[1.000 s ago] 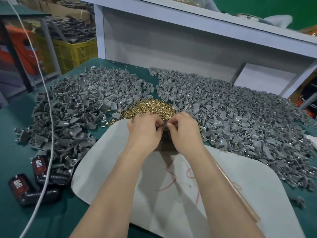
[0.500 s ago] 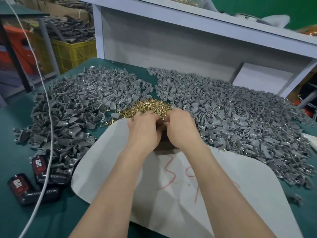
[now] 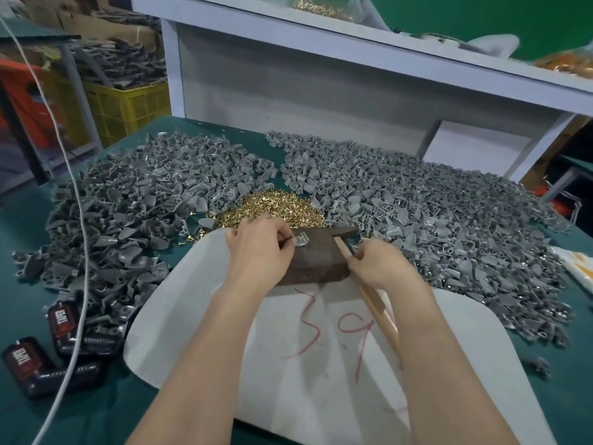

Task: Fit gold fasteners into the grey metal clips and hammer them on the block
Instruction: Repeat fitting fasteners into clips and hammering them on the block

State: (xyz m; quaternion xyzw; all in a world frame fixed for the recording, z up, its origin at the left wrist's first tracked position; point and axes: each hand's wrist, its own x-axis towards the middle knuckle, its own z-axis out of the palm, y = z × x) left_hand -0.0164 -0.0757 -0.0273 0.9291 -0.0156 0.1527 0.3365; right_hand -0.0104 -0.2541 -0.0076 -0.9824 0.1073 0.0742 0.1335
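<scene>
Paper point(image 3: 305, 396) with red marks lies nearest, under both arms. The right hand point(image 3: 382, 264) curls around a wooden handle point(image 3: 378, 303) beside the brown block point(image 3: 321, 256). The left hand point(image 3: 256, 248) pinches one grey clip point(image 3: 301, 240) on the block's top. Behind lies a pile of gold fasteners point(image 3: 272, 208).

This is looking like a small assembly workshop: heaps of grey metal clips point(image 3: 128, 213) are covering a green workbench point(image 3: 19, 226), a mound of gold fasteners point(image 3: 272, 207) is lying between the two heaps, a yellow crate point(image 3: 134, 107) piled with more dark parts is standing behind the bench beside cardboard boxes point(image 3: 80, 24), and a white shelf point(image 3: 385, 57) above is carrying another scatter of gold pieces point(image 3: 317, 9)
</scene>
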